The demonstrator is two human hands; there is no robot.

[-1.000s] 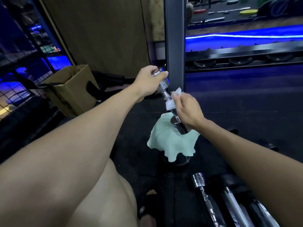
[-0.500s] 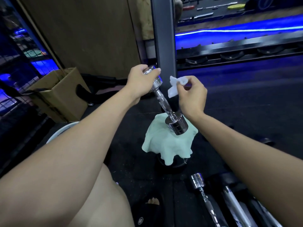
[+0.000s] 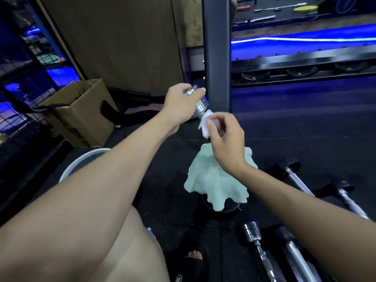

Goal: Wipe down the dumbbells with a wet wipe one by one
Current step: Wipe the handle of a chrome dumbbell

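Dumbbell (image 3: 198, 104) tilted, chrome top end wrapped in left hand (image 3: 181, 102) fingers | wet wipe (image 3: 205, 127) pinched in right hand (image 3: 225, 139) fingers, pressed just under that end | green cloth (image 3: 219, 180) below both hands

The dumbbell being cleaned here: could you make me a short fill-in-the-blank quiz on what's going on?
1. The left hand grips the dumbbell by its upper ____.
2. The right hand pinches a white ____ against the handle.
3. Under the hands, a pale green ____ is draped over a dark object.
4. The cardboard ____ stands on the person's left.

Missing words: end; wipe; cloth; box
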